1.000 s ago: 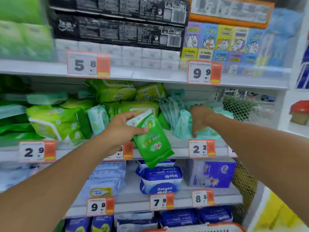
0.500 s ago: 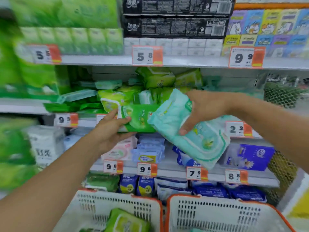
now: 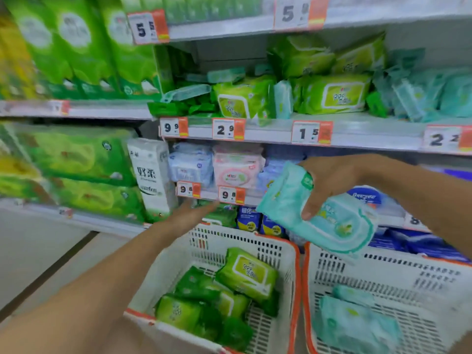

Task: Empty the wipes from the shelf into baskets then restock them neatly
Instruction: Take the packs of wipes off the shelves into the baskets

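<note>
My right hand (image 3: pixel 329 182) grips a pale teal wipes pack (image 3: pixel 329 223) above the far rim of the right white basket (image 3: pixel 383 272), which holds a few teal packs (image 3: pixel 357 320). My left hand (image 3: pixel 191 213) is empty, fingers stretched out, above the far rim of the left white basket (image 3: pixel 288 251). That basket holds several green wipes packs (image 3: pixel 245 274). More green packs (image 3: pixel 334 94) and teal packs (image 3: pixel 431 95) lie jumbled on the wipes shelf (image 3: pixel 362 136) above.
Both baskets have orange rims and stand side by side at the shelf's foot. Lower shelves carry pink, blue and dark blue packs (image 3: pixel 237 172). Green tissue bundles (image 3: pixel 84 162) and a white roll pack (image 3: pixel 153 177) fill the left bay. Bare floor (image 3: pixel 38 251) lies at the left.
My left hand has dropped from the shelf to the left basket and no longer holds the green pack. My right hand carried the teal pack down toward the right basket. The view tilted down.
</note>
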A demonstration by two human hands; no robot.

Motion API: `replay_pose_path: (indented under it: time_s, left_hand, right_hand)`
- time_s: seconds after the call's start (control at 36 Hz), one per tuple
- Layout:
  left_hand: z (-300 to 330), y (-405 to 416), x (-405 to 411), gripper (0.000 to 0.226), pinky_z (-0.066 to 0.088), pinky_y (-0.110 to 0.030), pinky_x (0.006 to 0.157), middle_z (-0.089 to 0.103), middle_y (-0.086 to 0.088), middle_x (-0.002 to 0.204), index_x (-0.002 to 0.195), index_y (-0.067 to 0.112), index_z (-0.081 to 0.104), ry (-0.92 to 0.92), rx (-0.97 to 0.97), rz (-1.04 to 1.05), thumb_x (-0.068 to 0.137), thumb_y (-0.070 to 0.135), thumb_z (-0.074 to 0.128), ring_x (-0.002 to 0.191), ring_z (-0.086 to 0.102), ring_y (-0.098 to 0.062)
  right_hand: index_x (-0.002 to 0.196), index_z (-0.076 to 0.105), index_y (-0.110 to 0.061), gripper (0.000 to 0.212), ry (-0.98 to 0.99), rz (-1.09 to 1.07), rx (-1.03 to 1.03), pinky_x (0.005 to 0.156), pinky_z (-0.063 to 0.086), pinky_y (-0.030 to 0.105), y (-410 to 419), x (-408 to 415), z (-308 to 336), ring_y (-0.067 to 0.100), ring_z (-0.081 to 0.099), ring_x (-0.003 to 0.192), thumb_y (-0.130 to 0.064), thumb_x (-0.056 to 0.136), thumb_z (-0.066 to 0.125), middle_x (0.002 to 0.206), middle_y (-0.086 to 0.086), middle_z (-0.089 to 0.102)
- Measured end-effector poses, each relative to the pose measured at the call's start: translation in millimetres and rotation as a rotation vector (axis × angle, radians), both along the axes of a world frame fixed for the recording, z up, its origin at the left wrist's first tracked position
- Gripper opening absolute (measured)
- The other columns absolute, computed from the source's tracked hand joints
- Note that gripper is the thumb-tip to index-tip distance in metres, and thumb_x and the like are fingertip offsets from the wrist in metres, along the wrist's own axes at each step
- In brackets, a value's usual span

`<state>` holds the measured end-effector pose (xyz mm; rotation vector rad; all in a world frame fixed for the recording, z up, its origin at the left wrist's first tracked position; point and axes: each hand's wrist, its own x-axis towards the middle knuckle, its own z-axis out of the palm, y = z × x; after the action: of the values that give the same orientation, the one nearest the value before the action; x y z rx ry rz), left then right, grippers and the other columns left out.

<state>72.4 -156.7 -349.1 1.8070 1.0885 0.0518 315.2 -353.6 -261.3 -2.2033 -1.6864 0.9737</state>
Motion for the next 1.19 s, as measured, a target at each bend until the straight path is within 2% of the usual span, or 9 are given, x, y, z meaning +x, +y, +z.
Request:
replay_pose_path:
  time_s: [0.22, 0.44, 0.58, 0.75, 0.86, 0.94, 1.03, 1.11, 1.19]
  left_hand:
    - [48, -91, 97, 0.053, 0.059, -0.037, 0.072, 0.072, 0.005, 0.114, 0.116, 0.033, 0.060, -0.292, -0.211, -0.666, 0.076, 0.003, 0.079, 0.105, 0.069, -0.018]
    - [10, -116, 142, 0.061, 0.059, -0.035, 0.070, 0.074, -0.010, 0.108, 0.118, 0.011, 0.063, -0.605, -0.486, -0.356, 0.059, 0.004, 0.075, 0.093, 0.073, -0.026]
    - [-2, -121, 170, 0.054, 0.060, -0.036, 0.069, 0.075, -0.009, 0.107, 0.125, 0.009, 0.059, -0.611, -0.537, -0.248, 0.075, -0.007, 0.073, 0.093, 0.073, -0.027]
    - [-16, -143, 206, 0.039, 0.059, -0.047, 0.079, 0.074, -0.006, 0.111, 0.124, 0.019, 0.061, -0.405, -0.561, -0.412, 0.087, 0.014, 0.070, 0.100, 0.071, -0.026]
    - [-31, -165, 227, 0.022, 0.059, -0.040, 0.078, 0.072, -0.005, 0.092, 0.108, 0.021, 0.063, 0.009, -0.337, -0.560, 0.094, 0.038, 0.061, 0.079, 0.067, -0.021]
    - [-41, -170, 243, 0.026, 0.052, -0.028, 0.067, 0.059, -0.004, 0.076, 0.090, 0.015, 0.057, 0.296, 0.053, -0.810, 0.098, 0.040, 0.054, 0.068, 0.059, -0.019]
    - [-14, -171, 278, 0.024, 0.048, -0.025, 0.069, 0.064, 0.000, 0.080, 0.086, 0.015, 0.065, -0.043, 0.464, -0.821, 0.095, 0.036, 0.059, 0.077, 0.062, -0.017]
    - [55, -176, 310, 0.021, 0.050, -0.024, 0.081, 0.070, 0.008, 0.093, 0.102, 0.024, 0.068, -0.597, 0.595, -0.695, 0.089, 0.040, 0.066, 0.091, 0.066, -0.010]
    - [111, -167, 345, 0.043, 0.049, -0.032, 0.090, 0.066, 0.007, 0.111, 0.119, 0.031, 0.063, -0.610, 0.871, -0.732, 0.086, 0.057, 0.057, 0.101, 0.061, -0.015]
  right_hand:
    - [0.100, 0.076, -0.016, 0.043, -0.011, -0.024, -0.012, 0.087, 0.060, 0.044, -12, 8, 19, 0.023, 0.074, 0.092, -0.029, 0.063, 0.093, 0.097, 0.000, 0.078]
    - [0.109, 0.070, -0.012, 0.070, -0.067, -0.876, 0.605, 0.085, 0.051, 0.034, -91, 74, 23, 0.021, 0.065, 0.098, -0.075, 0.082, 0.055, 0.110, 0.006, 0.070]
    - [0.086, 0.068, -0.022, 0.067, 0.805, -0.974, 0.357, 0.076, 0.047, 0.044, -150, 71, -35, 0.027, 0.053, 0.077, -0.084, 0.078, 0.041, 0.084, 0.006, 0.056]
    - [0.101, 0.077, -0.020, 0.049, 0.761, -1.109, 0.293, 0.080, 0.058, 0.050, -180, 100, -85, 0.030, 0.069, 0.089, -0.063, 0.087, 0.058, 0.106, 0.013, 0.070]
    - [0.128, 0.061, -0.018, 0.072, 0.790, -1.198, 0.100, 0.079, 0.057, 0.051, -211, 111, -101, 0.034, 0.070, 0.089, -0.073, 0.081, 0.055, 0.120, 0.012, 0.066]
    - [0.144, 0.044, -0.014, 0.118, 0.521, -1.100, -0.109, 0.090, 0.058, 0.040, -221, 110, -100, 0.028, 0.064, 0.107, -0.064, 0.045, 0.086, 0.143, 0.012, 0.050]
    - [0.144, 0.045, -0.011, 0.080, 0.098, -1.080, 0.033, 0.093, 0.051, 0.038, -212, 122, -71, 0.028, 0.062, 0.111, -0.048, 0.081, 0.078, 0.141, 0.012, 0.053]
    - [0.112, 0.066, -0.018, 0.032, -0.012, -1.090, 0.632, 0.081, 0.058, 0.044, -198, 149, -14, 0.027, 0.070, 0.087, -0.036, 0.086, 0.075, 0.108, 0.007, 0.071]
    - [0.099, 0.069, -0.021, 0.025, -0.272, -1.015, 0.906, 0.072, 0.056, 0.032, -185, 177, 41, 0.021, 0.071, 0.085, -0.033, 0.080, 0.080, 0.096, 0.002, 0.071]
